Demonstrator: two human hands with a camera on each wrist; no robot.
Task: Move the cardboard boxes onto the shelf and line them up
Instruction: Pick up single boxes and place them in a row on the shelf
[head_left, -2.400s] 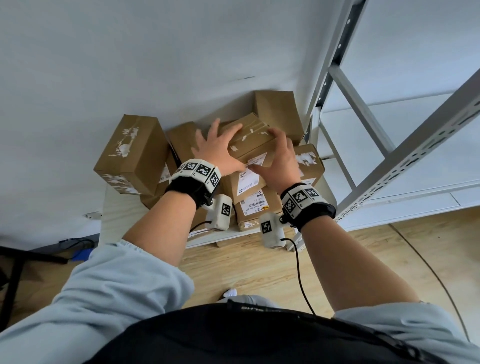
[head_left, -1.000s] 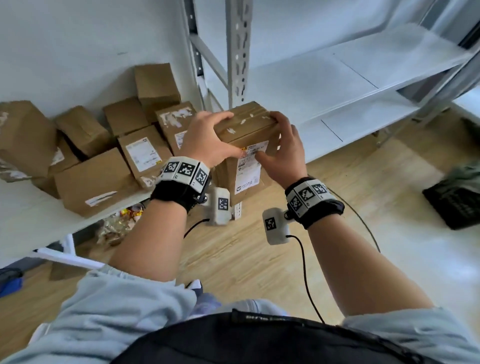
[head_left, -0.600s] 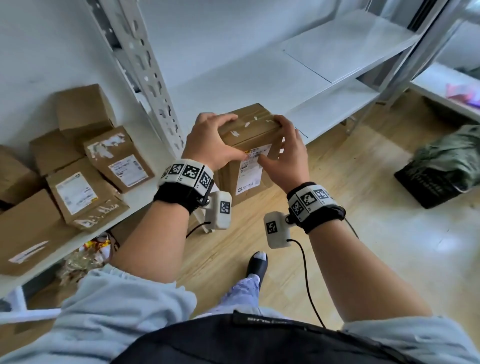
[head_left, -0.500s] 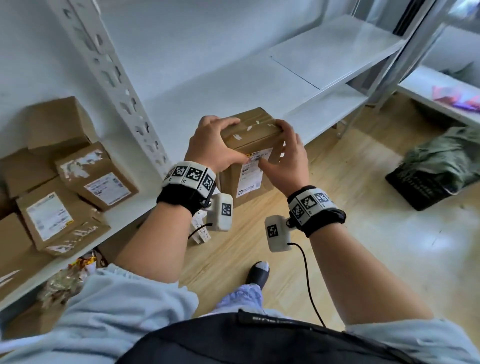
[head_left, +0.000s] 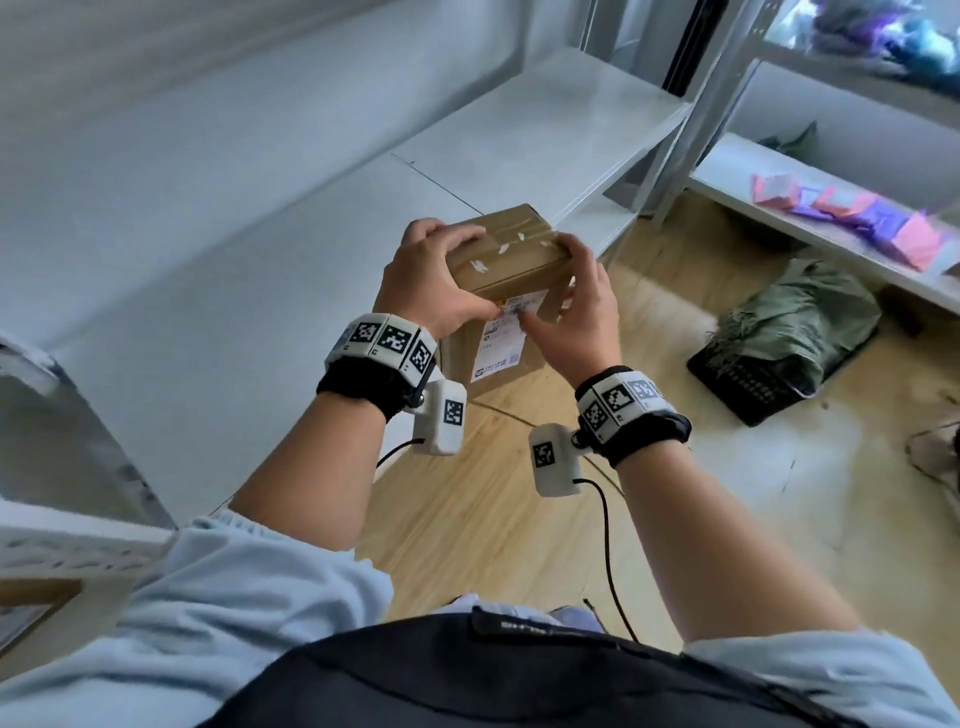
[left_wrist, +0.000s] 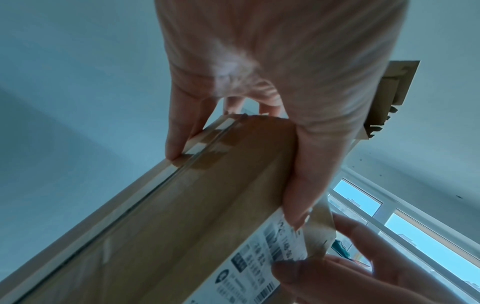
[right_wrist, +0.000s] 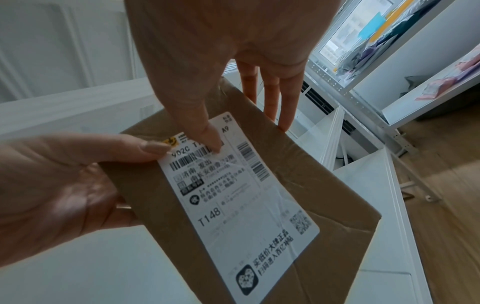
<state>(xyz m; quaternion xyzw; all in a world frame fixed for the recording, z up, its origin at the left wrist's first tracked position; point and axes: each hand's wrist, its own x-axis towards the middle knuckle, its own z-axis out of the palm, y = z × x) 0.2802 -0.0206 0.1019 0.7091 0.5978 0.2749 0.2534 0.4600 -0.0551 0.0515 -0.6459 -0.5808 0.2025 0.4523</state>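
I carry one brown cardboard box (head_left: 506, 260) with a white shipping label (right_wrist: 241, 197) in front of my chest, at the front edge of the white shelf (head_left: 291, 218). My left hand (head_left: 431, 280) grips its left top edge, fingers over the taped top, thumb on the label side. My right hand (head_left: 576, 312) grips the right side, thumb pressed on the label, fingers down the far face. In the left wrist view the box (left_wrist: 182, 216) fills the lower frame under my left hand (left_wrist: 259, 102). The right wrist view shows my right hand (right_wrist: 233, 78) over the box (right_wrist: 324, 185).
The white shelf board stretches bare to the back wall. A second white rack (head_left: 831, 197) on the right holds pink and purple packets (head_left: 857, 213). A green sack on a black crate (head_left: 789, 332) lies on the wooden floor (head_left: 727, 493). A shelf post (head_left: 67, 441) stands at the left.
I have lifted the box off the pile of boxes and turned right with it; the pile has left view. The box now hangs by the bare shelf board, both hands still gripping it.
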